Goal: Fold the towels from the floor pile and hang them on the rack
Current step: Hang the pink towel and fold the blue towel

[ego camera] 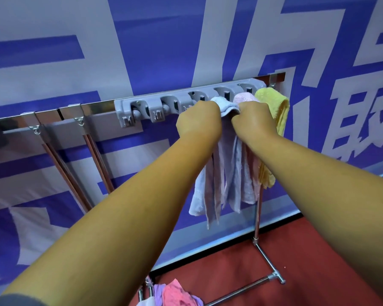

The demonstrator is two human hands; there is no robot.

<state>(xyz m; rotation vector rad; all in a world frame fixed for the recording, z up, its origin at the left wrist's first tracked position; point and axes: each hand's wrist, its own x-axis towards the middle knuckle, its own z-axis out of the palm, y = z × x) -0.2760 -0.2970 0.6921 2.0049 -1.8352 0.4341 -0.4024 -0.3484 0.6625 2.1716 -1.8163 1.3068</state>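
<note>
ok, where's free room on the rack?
Free: the two left slots of the gray clip holder, left of the left hand; also the chrome rail beyond. Crowded: right end, where it and the right hand grip the light blue towel, beside the pink towel and yellow towel.

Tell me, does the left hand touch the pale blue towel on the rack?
Touching. The head view shows the left hand gripping the pale blue towel at its top fold, with no gap between them.
</note>
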